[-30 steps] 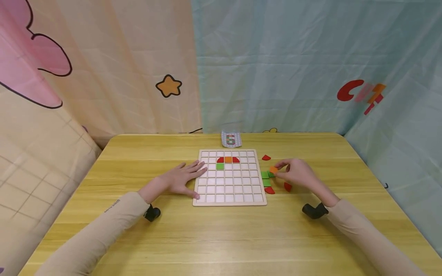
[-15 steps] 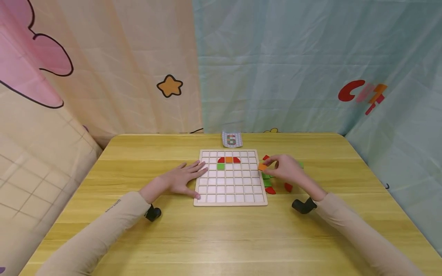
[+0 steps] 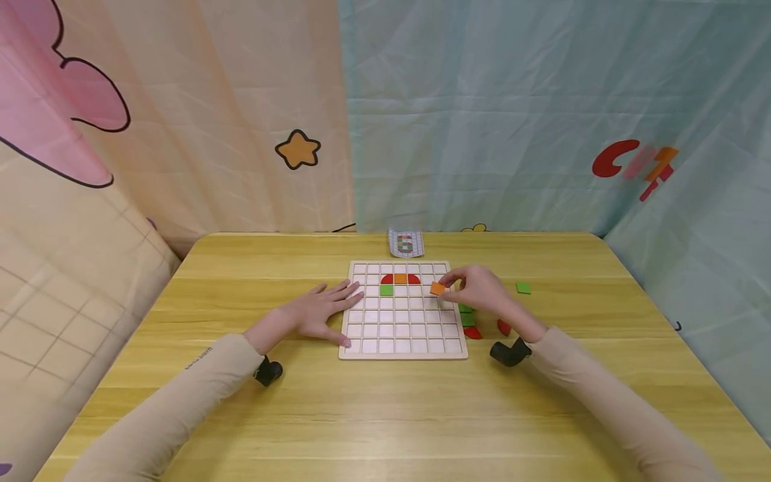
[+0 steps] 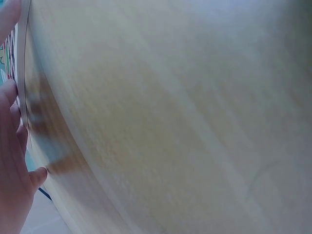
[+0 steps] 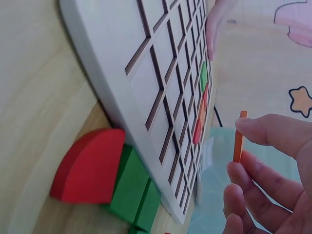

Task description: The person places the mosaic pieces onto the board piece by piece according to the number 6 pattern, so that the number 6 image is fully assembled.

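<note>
Between thumb and fingers my right hand [image 3: 482, 292] pinches an orange square tile [image 3: 437, 288], held above the right part of a white grid board [image 3: 385, 330]. In the right wrist view the orange tile [image 5: 239, 137] is seen edge-on. My left hand [image 3: 314, 313] lies with spread, straight fingers on the board's left edge. Set in the board's upper rows are two red quarter-round tiles [image 3: 387, 279], an orange square [image 3: 400, 278] between them, and a green square [image 3: 386, 290] under the left red one.
Right of the board lie green tiles [image 3: 466, 319], a red quarter-round tile [image 3: 472, 333], another red piece [image 3: 504, 327] and a separate green square [image 3: 523, 288]. A patterned card [image 3: 406, 244] stands behind the board on the wooden table [image 3: 385, 408]. Curtains hang beyond.
My right hand has carried the orange tile leftward from the loose pieces to over the board. A green square at the right has come into sight. My left hand stays put.
</note>
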Demonstrator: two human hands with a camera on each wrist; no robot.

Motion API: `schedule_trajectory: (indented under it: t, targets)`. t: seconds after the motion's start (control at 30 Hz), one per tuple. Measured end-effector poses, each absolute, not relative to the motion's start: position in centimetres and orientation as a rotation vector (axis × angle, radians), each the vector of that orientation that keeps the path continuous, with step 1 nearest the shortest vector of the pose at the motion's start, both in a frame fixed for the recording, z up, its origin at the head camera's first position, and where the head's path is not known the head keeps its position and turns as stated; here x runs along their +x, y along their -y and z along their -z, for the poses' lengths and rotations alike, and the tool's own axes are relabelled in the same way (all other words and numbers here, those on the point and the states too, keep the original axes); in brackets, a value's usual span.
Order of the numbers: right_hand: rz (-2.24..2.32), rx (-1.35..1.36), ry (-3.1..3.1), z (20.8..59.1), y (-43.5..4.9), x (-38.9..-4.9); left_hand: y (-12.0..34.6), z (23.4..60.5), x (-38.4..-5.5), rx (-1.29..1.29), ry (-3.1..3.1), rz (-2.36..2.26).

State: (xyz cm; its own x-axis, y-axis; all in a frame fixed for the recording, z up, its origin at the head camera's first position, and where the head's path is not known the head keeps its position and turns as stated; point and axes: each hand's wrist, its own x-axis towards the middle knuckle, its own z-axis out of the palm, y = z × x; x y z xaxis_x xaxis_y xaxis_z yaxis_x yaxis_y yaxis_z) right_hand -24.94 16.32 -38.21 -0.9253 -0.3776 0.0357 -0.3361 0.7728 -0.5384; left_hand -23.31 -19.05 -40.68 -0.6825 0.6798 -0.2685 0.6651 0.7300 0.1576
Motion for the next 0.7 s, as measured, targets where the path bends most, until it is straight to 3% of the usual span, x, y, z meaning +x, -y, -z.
schedule_trajectory:
  t: [0.7]
  targets:
    - [0.869,-0.690,-2.823,38.6,-12.2,-25.9,19.0,40.6,-23.4,1.046,-2.623,-0.057]
